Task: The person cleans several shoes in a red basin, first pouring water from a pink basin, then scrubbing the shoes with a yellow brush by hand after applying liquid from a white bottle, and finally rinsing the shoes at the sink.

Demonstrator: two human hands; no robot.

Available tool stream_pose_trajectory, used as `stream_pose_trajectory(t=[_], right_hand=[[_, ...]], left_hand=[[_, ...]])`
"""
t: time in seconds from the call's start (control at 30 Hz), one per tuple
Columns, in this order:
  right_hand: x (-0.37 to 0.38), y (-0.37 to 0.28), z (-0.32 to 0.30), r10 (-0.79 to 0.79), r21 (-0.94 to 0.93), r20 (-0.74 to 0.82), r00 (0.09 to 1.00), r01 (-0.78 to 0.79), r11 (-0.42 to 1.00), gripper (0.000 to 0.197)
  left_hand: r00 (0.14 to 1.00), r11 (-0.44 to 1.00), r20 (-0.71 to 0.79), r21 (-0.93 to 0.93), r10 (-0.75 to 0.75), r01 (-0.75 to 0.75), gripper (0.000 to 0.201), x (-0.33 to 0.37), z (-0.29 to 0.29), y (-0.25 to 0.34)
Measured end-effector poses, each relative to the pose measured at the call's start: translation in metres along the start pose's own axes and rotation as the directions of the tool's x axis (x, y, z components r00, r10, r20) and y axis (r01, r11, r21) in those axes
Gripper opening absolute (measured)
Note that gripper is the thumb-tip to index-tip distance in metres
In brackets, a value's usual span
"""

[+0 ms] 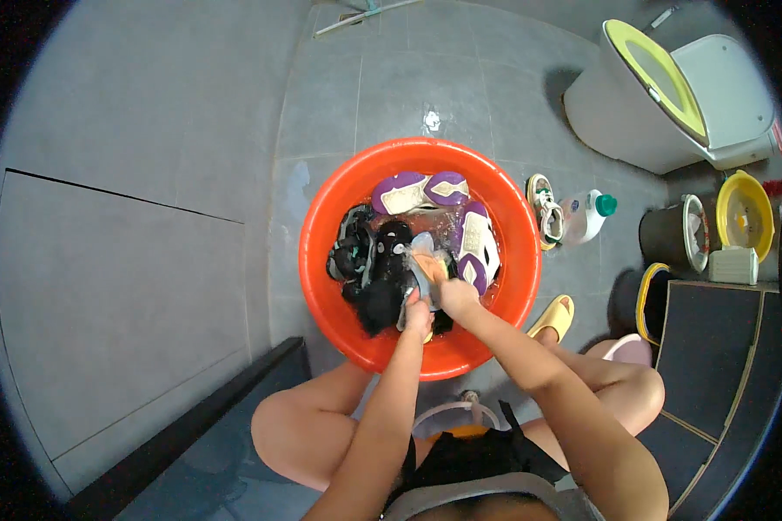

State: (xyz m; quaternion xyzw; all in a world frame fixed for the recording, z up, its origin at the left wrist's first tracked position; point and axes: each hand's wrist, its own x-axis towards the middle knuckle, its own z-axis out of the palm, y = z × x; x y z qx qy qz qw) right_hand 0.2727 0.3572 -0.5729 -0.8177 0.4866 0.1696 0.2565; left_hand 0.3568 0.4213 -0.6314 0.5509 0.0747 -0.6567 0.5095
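An orange-red plastic basin (315, 300) holds several wet shoes in water. My left hand (419, 314) is closed round the near end of a grey-soled shoe (423, 282), which lies tilted over the pile. Just to its right, my right hand (456, 297) is closed on a tan, brush-like object (428, 263) against that shoe; its exact kind is hard to make out. Purple-and-white soles show on one shoe (401, 194) at the far side and another shoe (473, 247) at the right. Black shoes (389, 247) lie to the left of my hands.
Right of the basin stand a white sandal (543, 208) and a clear bottle with a green cap (586, 217). A toilet with a yellow-green seat (660, 78) is at the far right, near a yellow bowl (745, 213) and a dark bin (669, 234). A grey wall (148, 286) borders the left.
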Motion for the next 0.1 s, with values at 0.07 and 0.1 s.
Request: stream_pose_trajectory(t=[0.07, 0.1], right_hand=[[0.048, -0.001, -0.002, 0.122, 0.092, -0.014, 0.992, -0.120, 0.988, 0.041], [0.074, -0.005, -0.001, 0.198, 0.122, -0.004, 0.980, -0.196, 0.973, 0.045]], left_hand=[[0.999, 0.991, 0.009, 0.130, -0.043, 0.041, 0.041, -0.009, 0.007, 0.008], [1.000, 1.000, -0.002, -0.011, 0.007, -0.007, 0.040, -0.011, 0.012, 0.012]])
